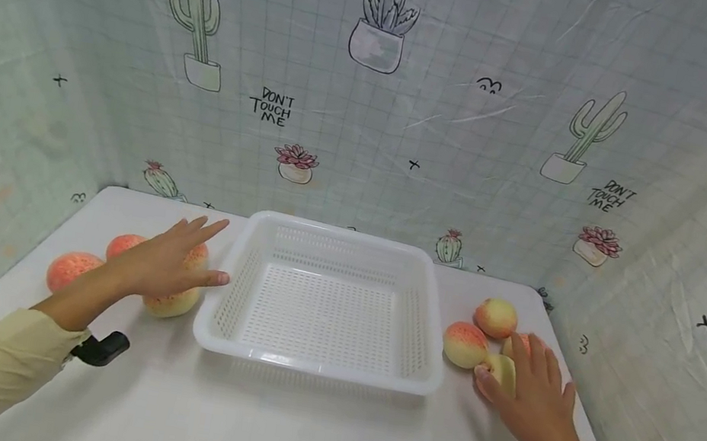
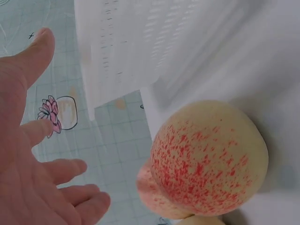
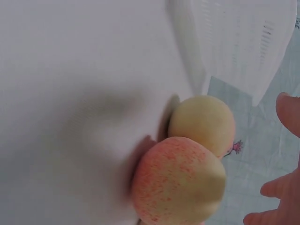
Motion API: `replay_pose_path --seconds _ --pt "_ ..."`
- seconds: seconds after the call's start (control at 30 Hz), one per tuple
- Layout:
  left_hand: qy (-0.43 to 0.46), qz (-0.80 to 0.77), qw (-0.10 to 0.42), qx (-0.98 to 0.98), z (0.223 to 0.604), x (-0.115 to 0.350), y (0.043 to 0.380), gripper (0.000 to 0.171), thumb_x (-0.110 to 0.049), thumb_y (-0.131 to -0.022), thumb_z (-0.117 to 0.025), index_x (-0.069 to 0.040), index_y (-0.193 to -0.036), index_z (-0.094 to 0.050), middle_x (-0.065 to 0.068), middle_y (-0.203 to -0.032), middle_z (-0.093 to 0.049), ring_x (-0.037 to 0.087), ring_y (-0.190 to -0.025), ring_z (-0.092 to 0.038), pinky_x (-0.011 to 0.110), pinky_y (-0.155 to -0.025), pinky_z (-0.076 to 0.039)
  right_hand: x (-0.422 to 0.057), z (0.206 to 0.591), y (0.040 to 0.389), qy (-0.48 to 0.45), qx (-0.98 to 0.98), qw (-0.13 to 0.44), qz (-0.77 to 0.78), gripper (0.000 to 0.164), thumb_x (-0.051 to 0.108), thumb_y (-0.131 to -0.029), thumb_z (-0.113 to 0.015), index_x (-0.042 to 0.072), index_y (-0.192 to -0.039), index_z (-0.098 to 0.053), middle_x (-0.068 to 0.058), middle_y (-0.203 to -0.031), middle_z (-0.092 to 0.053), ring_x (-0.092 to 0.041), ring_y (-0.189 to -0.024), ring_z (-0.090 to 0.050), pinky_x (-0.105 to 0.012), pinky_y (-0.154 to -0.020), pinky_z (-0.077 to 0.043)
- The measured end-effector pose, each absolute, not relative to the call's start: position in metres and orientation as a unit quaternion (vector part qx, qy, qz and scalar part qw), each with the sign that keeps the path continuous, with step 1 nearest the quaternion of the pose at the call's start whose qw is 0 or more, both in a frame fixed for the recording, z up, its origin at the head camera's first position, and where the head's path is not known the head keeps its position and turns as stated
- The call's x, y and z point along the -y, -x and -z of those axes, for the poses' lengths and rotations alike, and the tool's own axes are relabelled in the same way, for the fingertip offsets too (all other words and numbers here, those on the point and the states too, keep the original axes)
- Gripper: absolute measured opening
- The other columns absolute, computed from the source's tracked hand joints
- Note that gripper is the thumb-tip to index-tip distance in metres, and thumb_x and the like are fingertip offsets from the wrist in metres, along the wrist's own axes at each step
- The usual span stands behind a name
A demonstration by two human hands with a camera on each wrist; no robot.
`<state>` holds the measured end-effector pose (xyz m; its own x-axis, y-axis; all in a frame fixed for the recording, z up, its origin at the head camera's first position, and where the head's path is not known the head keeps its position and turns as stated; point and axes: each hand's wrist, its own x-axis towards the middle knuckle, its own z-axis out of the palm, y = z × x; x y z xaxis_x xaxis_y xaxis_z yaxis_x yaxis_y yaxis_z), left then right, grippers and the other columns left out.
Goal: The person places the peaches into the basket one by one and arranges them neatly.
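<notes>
My left hand point(image 1: 170, 261) is spread out above a group of peaches on the left, fingers extended and holding nothing. Beneath it lies a yellow peach with red speckles point(image 2: 211, 157), apart from the palm in the left wrist view. Two redder peaches point(image 1: 73, 271) show beside the forearm. On the right, my right hand point(image 1: 533, 399) hovers with fingers spread over another group. A yellowish peach point(image 1: 501, 371) is partly hidden by its thumb and fingers. The right wrist view shows a gap between this hand and a pink-and-yellow peach point(image 3: 180, 180).
Between the two groups stands a white perforated plastic basket point(image 1: 316, 366) with nothing in it. The white table point(image 1: 305, 436) extends in front of it. A cactus-print cloth point(image 1: 369, 123) hangs behind and at both sides.
</notes>
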<state>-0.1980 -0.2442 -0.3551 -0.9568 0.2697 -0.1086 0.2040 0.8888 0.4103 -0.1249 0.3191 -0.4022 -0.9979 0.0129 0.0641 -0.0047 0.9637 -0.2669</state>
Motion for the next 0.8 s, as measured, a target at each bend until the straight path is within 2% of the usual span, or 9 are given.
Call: replay_pose_path --seconds 0.23,0.37,0.47,0.63,0.7,0.77,0.8 --pt "-0.135 -0.269 0.11 -0.947 0.355 0.244 0.2 0.108 -0.065 -0.09 -0.072 -0.019 -0.169 -0.014 0.028 -0.166 -0.034 0.057 -0.144 -0.043 0.075 -0.106 -0.046 -0.321 0.417 0.127 0.035 0.985 0.002 -0.17 0.094 0.065 -0.099 -0.056 0.005 -0.162 -0.02 -0.031 -0.164 -0.024 -0.057 -0.144 -0.028 -0.087 -0.096 -0.029" --pt "-0.131 -0.322 0.133 -0.928 0.354 0.245 0.2 0.107 -0.055 -0.091 -0.076 -0.017 -0.169 -0.012 0.029 -0.166 -0.033 0.057 -0.144 -0.043 0.072 -0.108 -0.047 -0.32 0.424 0.13 0.035 0.98 -0.013 -0.195 0.099 0.062 -0.099 -0.06 -0.002 -0.162 -0.018 -0.034 -0.164 -0.022 -0.059 -0.144 -0.027 -0.083 -0.104 -0.031" --pt "-0.115 -0.373 0.163 -0.906 0.355 0.245 0.202 0.11 -0.048 -0.091 -0.079 -0.014 -0.169 -0.009 0.029 -0.168 -0.026 0.054 -0.151 -0.034 0.07 -0.115 -0.041 -0.32 0.429 0.133 0.029 0.977 -0.011 -0.212 0.102 0.057 -0.098 -0.064 -0.008 -0.161 -0.017 -0.037 -0.163 -0.022 -0.059 -0.146 -0.026 -0.079 -0.113 -0.03" --pt "-0.098 -0.428 0.188 -0.879 0.36 0.242 0.209 0.11 -0.04 -0.092 -0.08 -0.009 -0.168 -0.007 0.031 -0.166 -0.029 0.052 -0.151 -0.036 0.066 -0.118 -0.041 -0.323 0.435 0.132 0.041 0.968 -0.012 -0.249 0.102 0.048 -0.098 -0.069 -0.012 -0.16 -0.014 -0.039 -0.163 -0.022 -0.057 -0.149 -0.026 -0.075 -0.118 -0.027" --pt "-0.086 -0.431 0.193 -0.877 0.36 0.24 0.212 0.108 -0.04 -0.093 -0.079 -0.007 -0.168 -0.008 0.031 -0.165 -0.032 0.053 -0.149 -0.038 0.066 -0.117 -0.043 -0.325 0.437 0.132 0.051 0.964 -0.01 -0.262 0.101 0.047 -0.098 -0.07 -0.011 -0.16 -0.015 -0.038 -0.161 -0.027 -0.054 -0.145 -0.032 -0.074 -0.115 -0.033" --pt "-0.07 -0.431 0.196 -0.878 0.361 0.239 0.215 0.106 -0.04 -0.094 -0.078 -0.007 -0.168 -0.009 0.03 -0.164 -0.035 0.051 -0.147 -0.042 0.064 -0.115 -0.046 -0.327 0.437 0.132 0.057 0.962 0.001 -0.268 0.096 0.047 -0.097 -0.071 -0.008 -0.159 -0.022 -0.035 -0.153 -0.038 -0.05 -0.134 -0.043 -0.065 -0.103 -0.045" --pt "-0.061 -0.435 0.199 -0.876 0.362 0.238 0.216 0.105 -0.039 -0.095 -0.078 -0.006 -0.168 -0.009 0.029 -0.164 -0.036 0.051 -0.146 -0.045 0.063 -0.114 -0.047 -0.327 0.436 0.132 0.062 0.961 0.005 -0.27 0.095 0.047 -0.097 -0.071 -0.007 -0.159 -0.024 -0.034 -0.15 -0.041 -0.048 -0.129 -0.046 -0.061 -0.098 -0.047"
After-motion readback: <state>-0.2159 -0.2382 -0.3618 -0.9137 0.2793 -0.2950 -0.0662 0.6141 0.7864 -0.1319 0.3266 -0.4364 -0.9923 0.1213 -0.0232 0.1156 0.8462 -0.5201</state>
